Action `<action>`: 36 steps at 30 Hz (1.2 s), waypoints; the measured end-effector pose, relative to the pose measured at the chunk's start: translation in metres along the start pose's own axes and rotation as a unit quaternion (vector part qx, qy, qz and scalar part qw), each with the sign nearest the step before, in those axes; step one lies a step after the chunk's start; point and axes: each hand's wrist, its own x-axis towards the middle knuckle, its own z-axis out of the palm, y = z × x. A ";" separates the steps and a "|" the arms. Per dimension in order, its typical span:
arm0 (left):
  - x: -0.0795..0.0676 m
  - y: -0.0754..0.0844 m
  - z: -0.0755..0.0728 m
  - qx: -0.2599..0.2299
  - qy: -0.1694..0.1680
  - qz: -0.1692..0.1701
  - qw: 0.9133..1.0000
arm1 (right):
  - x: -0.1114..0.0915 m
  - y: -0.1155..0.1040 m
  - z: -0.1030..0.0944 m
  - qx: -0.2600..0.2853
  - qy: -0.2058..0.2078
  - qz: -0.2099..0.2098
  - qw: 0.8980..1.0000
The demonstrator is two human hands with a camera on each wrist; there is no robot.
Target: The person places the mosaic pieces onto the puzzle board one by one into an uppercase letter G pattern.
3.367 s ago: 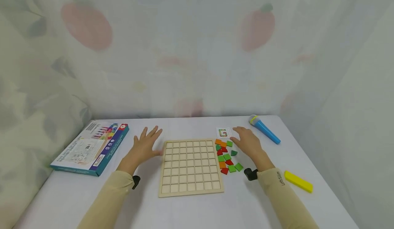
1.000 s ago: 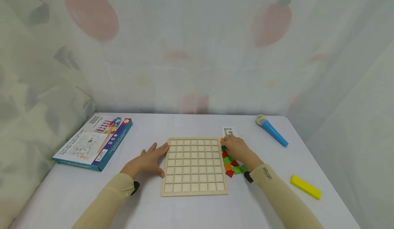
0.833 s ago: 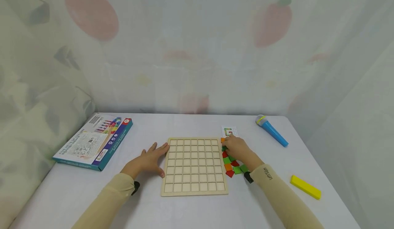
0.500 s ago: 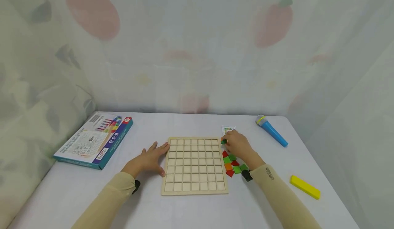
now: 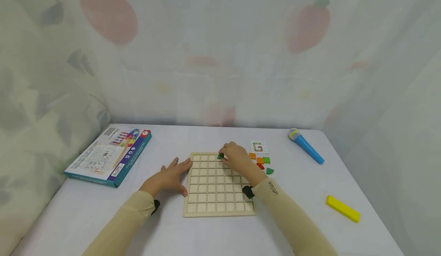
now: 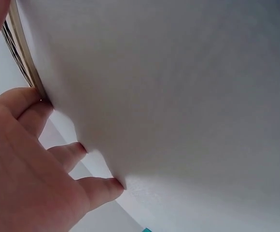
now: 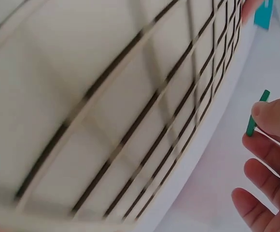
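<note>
My right hand (image 5: 237, 158) pinches a small dark green tile (image 5: 220, 156) above the far rows of a wooden grid board (image 5: 220, 202). In the right wrist view, thumb and forefinger grip the green tile (image 7: 251, 126) on edge, and the other fingers are spread apart below it. My left hand (image 5: 167, 178) rests at the board's left side with fingers spread. The left wrist view has one fingertip against the board's edge (image 6: 28, 63) and other fingertips on the white cloth. Every grid square in sight is bare wood.
Right of the board lie orange tiles (image 5: 260, 160), a light green tile (image 5: 267, 160), a red tile (image 5: 260, 167) and a dark green tile (image 5: 270, 170); my right forearm hides others. A pattern card (image 5: 258, 147), toy microphone (image 5: 306, 146), yellow block (image 5: 342, 209) and game box (image 5: 108, 154) lie around.
My right hand has come down among the tiles, picked up a dark green one and carried it left over the board. My left hand moved to the board's left edge and stays there.
</note>
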 end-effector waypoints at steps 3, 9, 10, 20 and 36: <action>0.001 0.002 0.000 -0.003 -0.001 0.002 1.000 | 0.011 -0.013 0.008 -0.007 -0.024 -0.006 1.000; 0.003 0.003 0.002 -0.006 -0.011 0.002 1.000 | 0.024 -0.032 0.022 -0.026 -0.089 0.009 0.996; 0.003 0.003 0.002 -0.007 -0.012 0.001 1.000 | 0.025 -0.034 0.023 -0.026 -0.095 0.010 0.995; 0.006 0.004 0.007 0.007 -0.011 -0.010 1.000 | 0.030 -0.042 0.032 -0.023 -0.111 0.023 0.993; 0.003 0.003 0.001 0.017 -0.004 -0.016 1.000 | 0.033 -0.046 0.027 -0.010 -0.106 0.013 0.994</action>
